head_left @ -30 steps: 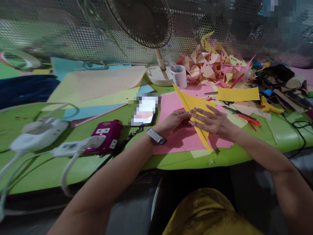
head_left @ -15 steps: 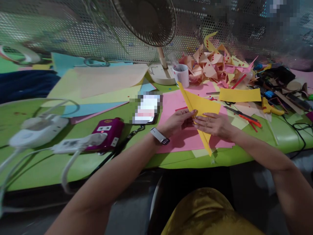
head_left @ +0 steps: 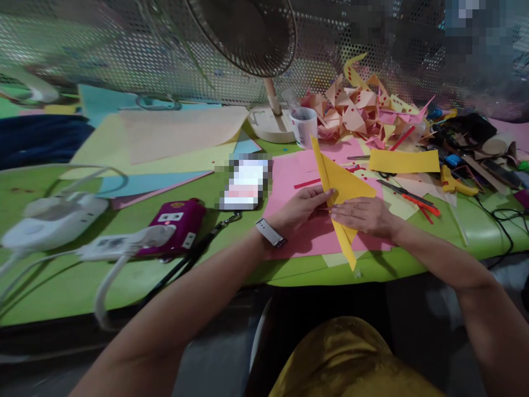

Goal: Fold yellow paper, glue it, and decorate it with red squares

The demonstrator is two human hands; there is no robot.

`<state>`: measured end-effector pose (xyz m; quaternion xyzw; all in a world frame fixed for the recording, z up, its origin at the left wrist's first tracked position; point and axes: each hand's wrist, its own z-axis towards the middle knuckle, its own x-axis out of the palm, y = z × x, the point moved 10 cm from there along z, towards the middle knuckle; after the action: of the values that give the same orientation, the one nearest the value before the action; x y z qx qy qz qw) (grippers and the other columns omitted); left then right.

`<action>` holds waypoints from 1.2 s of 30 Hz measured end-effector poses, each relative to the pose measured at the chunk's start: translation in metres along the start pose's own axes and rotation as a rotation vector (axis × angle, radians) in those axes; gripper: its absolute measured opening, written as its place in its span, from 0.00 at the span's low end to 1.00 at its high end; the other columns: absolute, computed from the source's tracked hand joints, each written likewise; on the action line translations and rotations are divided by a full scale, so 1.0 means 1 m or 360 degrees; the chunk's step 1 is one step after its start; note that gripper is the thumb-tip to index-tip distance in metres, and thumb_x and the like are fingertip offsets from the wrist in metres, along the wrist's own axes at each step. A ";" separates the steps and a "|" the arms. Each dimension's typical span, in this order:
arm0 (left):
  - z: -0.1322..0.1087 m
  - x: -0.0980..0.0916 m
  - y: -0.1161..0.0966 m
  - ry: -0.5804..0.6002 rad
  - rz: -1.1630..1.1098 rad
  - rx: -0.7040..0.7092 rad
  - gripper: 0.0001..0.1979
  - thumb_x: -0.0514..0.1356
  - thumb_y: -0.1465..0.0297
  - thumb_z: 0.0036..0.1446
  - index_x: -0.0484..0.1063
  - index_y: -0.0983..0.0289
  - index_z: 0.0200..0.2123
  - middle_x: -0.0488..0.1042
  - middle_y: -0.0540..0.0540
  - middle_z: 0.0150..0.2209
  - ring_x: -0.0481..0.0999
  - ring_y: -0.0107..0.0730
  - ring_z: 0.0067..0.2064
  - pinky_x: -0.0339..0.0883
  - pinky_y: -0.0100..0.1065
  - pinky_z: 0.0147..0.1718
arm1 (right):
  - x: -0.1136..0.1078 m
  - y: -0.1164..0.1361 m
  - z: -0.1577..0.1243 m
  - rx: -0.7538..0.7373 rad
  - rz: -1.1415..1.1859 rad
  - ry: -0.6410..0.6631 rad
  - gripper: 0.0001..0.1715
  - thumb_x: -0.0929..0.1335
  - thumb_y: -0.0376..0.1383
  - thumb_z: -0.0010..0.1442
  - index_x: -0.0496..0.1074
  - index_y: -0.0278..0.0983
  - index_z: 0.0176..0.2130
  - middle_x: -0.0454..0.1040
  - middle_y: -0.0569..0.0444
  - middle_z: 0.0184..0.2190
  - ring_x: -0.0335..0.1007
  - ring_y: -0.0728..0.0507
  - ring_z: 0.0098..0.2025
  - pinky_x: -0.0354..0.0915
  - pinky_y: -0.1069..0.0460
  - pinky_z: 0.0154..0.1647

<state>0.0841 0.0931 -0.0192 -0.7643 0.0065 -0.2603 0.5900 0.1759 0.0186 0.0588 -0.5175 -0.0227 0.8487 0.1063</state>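
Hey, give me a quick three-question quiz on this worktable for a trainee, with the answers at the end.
1. True or false: the wristband is on the person's right arm.
2. Which stands right beside the fan base?
A. Scissors
B. Mug
C. Phone
3. Fill in the colour: the left hand and right hand are both on a folded ____ sheet.

Key:
1. False; it is on the left arm.
2. B
3. Yellow

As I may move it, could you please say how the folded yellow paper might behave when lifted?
The folded yellow paper looks thin, so probably light. Its folded long edge likely feels stiffer; the wide triangular part may bend.
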 end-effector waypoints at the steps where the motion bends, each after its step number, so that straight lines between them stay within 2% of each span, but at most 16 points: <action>1: -0.001 0.001 -0.001 0.0011 0.0003 -0.0001 0.17 0.73 0.58 0.50 0.79 0.64 0.38 0.81 0.53 0.35 0.78 0.27 0.34 0.72 0.31 0.38 | -0.001 0.001 0.000 -0.0015 -0.0022 -0.0009 0.20 0.61 0.26 0.71 0.76 0.36 0.55 0.80 0.49 0.52 0.77 0.46 0.56 0.75 0.47 0.57; 5: -0.003 0.008 -0.008 0.0098 0.0115 0.0074 0.20 0.72 0.58 0.50 0.78 0.64 0.42 0.82 0.56 0.39 0.79 0.32 0.38 0.73 0.36 0.44 | 0.001 -0.002 -0.003 0.0030 0.0034 0.0031 0.20 0.61 0.27 0.71 0.75 0.39 0.55 0.80 0.50 0.54 0.76 0.46 0.57 0.74 0.46 0.57; 9: -0.004 0.015 -0.018 0.0147 0.0458 0.0269 0.19 0.69 0.56 0.54 0.78 0.64 0.42 0.82 0.58 0.42 0.80 0.38 0.43 0.72 0.39 0.46 | 0.004 -0.015 -0.007 0.0227 0.0301 -0.0048 0.18 0.61 0.32 0.72 0.77 0.39 0.52 0.83 0.48 0.48 0.79 0.45 0.51 0.75 0.46 0.54; 12: -0.007 0.023 -0.018 0.0222 0.0728 0.0398 0.15 0.67 0.59 0.57 0.78 0.64 0.40 0.82 0.59 0.41 0.79 0.40 0.43 0.73 0.40 0.45 | 0.011 -0.042 -0.015 0.0729 0.0567 -0.0132 0.16 0.64 0.43 0.71 0.78 0.39 0.47 0.83 0.49 0.41 0.81 0.44 0.41 0.76 0.48 0.46; 15: -0.010 0.029 -0.015 0.0265 0.0894 0.0498 0.12 0.64 0.64 0.58 0.78 0.63 0.44 0.81 0.60 0.45 0.79 0.42 0.46 0.72 0.42 0.47 | 0.018 -0.066 -0.030 0.1314 0.0858 -0.0249 0.24 0.67 0.55 0.65 0.74 0.37 0.43 0.80 0.51 0.34 0.76 0.45 0.32 0.73 0.51 0.35; 18: -0.013 0.030 -0.013 0.0284 0.0866 0.0482 0.16 0.63 0.66 0.58 0.76 0.63 0.49 0.80 0.60 0.49 0.78 0.42 0.47 0.72 0.42 0.48 | 0.019 -0.074 -0.036 0.1600 0.1005 -0.0306 0.30 0.69 0.61 0.59 0.69 0.37 0.39 0.74 0.54 0.30 0.69 0.47 0.29 0.68 0.52 0.29; 23: -0.019 0.034 -0.009 0.0371 0.0792 0.0254 0.16 0.64 0.63 0.57 0.77 0.64 0.48 0.80 0.59 0.45 0.78 0.44 0.47 0.72 0.43 0.49 | 0.012 -0.076 -0.032 0.1632 0.1040 -0.0306 0.33 0.68 0.65 0.57 0.66 0.39 0.39 0.74 0.53 0.32 0.70 0.45 0.33 0.67 0.52 0.32; 27: -0.020 0.041 -0.010 0.0409 0.0726 0.0274 0.23 0.68 0.60 0.57 0.75 0.64 0.53 0.79 0.62 0.52 0.77 0.48 0.51 0.71 0.44 0.51 | 0.017 -0.071 -0.031 0.1610 0.0954 -0.0188 0.32 0.64 0.63 0.62 0.67 0.38 0.43 0.75 0.53 0.32 0.71 0.45 0.31 0.65 0.52 0.32; 29: -0.019 0.042 -0.007 0.0411 0.0709 0.0283 0.23 0.67 0.58 0.59 0.75 0.64 0.52 0.79 0.62 0.52 0.77 0.48 0.52 0.70 0.45 0.52 | 0.016 -0.070 -0.031 0.1598 0.0814 -0.0174 0.30 0.62 0.61 0.65 0.67 0.38 0.44 0.75 0.52 0.33 0.71 0.45 0.32 0.66 0.51 0.34; 31: -0.017 0.041 -0.005 0.0408 0.0672 0.0275 0.23 0.66 0.56 0.59 0.75 0.65 0.52 0.78 0.63 0.52 0.77 0.48 0.52 0.71 0.46 0.52 | 0.006 -0.072 -0.029 0.1539 0.0640 -0.0293 0.28 0.62 0.59 0.67 0.69 0.37 0.44 0.76 0.49 0.36 0.72 0.43 0.37 0.67 0.48 0.40; 33: -0.016 0.041 -0.003 0.0409 0.0629 0.0237 0.24 0.66 0.55 0.59 0.75 0.66 0.52 0.78 0.63 0.52 0.77 0.47 0.52 0.71 0.46 0.52 | -0.011 -0.074 -0.029 0.1467 0.0496 -0.0519 0.28 0.63 0.58 0.66 0.70 0.37 0.45 0.76 0.45 0.41 0.72 0.39 0.44 0.67 0.44 0.48; 35: -0.017 0.042 -0.001 0.0431 0.0616 0.0166 0.24 0.67 0.55 0.58 0.75 0.66 0.51 0.78 0.63 0.51 0.77 0.46 0.51 0.71 0.46 0.52 | -0.021 -0.079 -0.031 0.1435 0.0501 -0.0675 0.28 0.67 0.58 0.62 0.71 0.38 0.44 0.75 0.44 0.44 0.70 0.38 0.48 0.66 0.42 0.52; 36: -0.018 0.043 0.001 0.0455 0.0610 0.0117 0.24 0.67 0.56 0.58 0.75 0.66 0.51 0.78 0.62 0.51 0.77 0.44 0.50 0.71 0.45 0.51 | -0.019 -0.083 -0.031 0.1439 0.0610 -0.0663 0.27 0.68 0.58 0.61 0.72 0.38 0.42 0.75 0.45 0.43 0.70 0.39 0.47 0.66 0.43 0.51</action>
<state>0.1146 0.0629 -0.0005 -0.6825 0.2253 -0.2493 0.6490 0.2249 0.0935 0.0729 -0.2356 0.4197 0.8628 0.1549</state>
